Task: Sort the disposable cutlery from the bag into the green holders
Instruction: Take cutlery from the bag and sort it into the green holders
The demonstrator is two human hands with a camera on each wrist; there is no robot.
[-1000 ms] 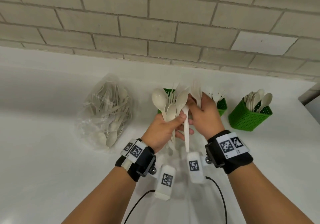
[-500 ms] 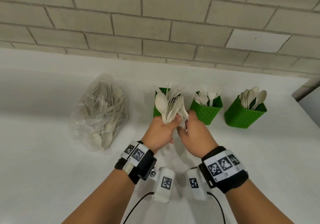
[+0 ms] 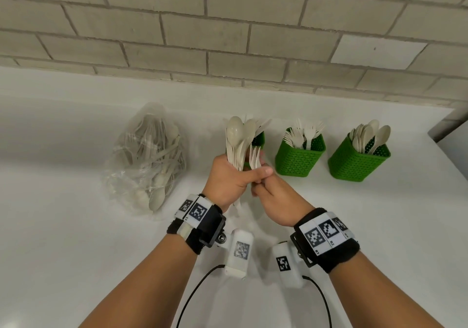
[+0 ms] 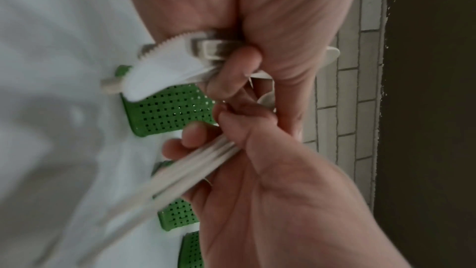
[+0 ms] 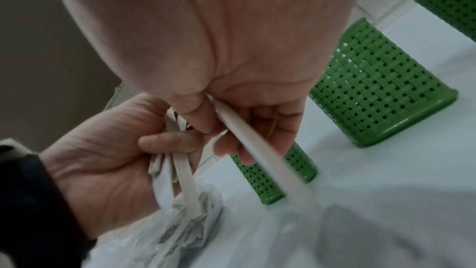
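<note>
My left hand (image 3: 240,175) grips a bunch of pale cutlery (image 3: 239,137) upright, spoon bowls and fork tines on top, above the white counter. My right hand (image 3: 260,188) sits just below and right of it and pinches the handle of a piece (image 5: 247,136) in that bunch. A fork (image 3: 254,158) stands out at the bunch's right side. Three green holders line the back: the left holder (image 3: 260,139) is mostly hidden behind the bunch, the middle holder (image 3: 298,159) has forks, the right holder (image 3: 358,161) has spoons. The clear bag (image 3: 149,160) of cutlery lies to the left.
A brick wall (image 3: 228,36) rises behind the white counter (image 3: 76,226). Cables (image 3: 192,292) trail from the wrist cameras toward me. The counter ends at a dark edge (image 3: 448,130) at the far right.
My right hand came down from the top of the bunch near the middle holder to the handles under my left hand. The left hand kept its grip and shifted slightly left.
</note>
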